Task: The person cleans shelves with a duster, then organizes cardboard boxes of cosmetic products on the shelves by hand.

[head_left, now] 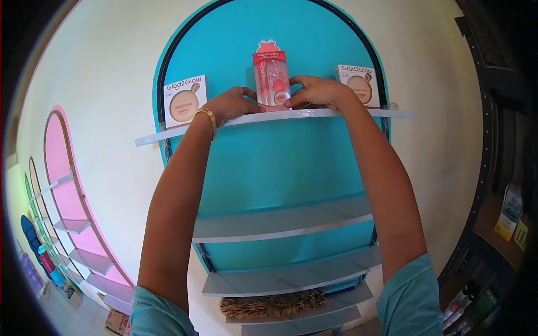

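A red and clear Glad2Glow cosmetics box (pixel 271 78) stands upright at the middle of the top white shelf (pixel 246 119). My left hand (pixel 231 105), a gold bracelet at its wrist, is curled at the box's lower left side. On the other side my right hand (pixel 318 92) has its thumb and fingers bent against the lower right edge. The box is between the two hands, its base at the shelf. A white Glad2Glow compact box (pixel 185 103) stands left of my left hand, and a similar white box (pixel 357 84) is partly behind my right wrist.
Lower grey shelves (pixel 286 220) run beneath, one bearing a brown fluffy duster (pixel 273 305). Behind is a turquoise arched panel (pixel 280 162) with a black frame. Pink arched shelving (pixel 59 145) stands at far left. A dark rack (pixel 490 238) with several products is at right.
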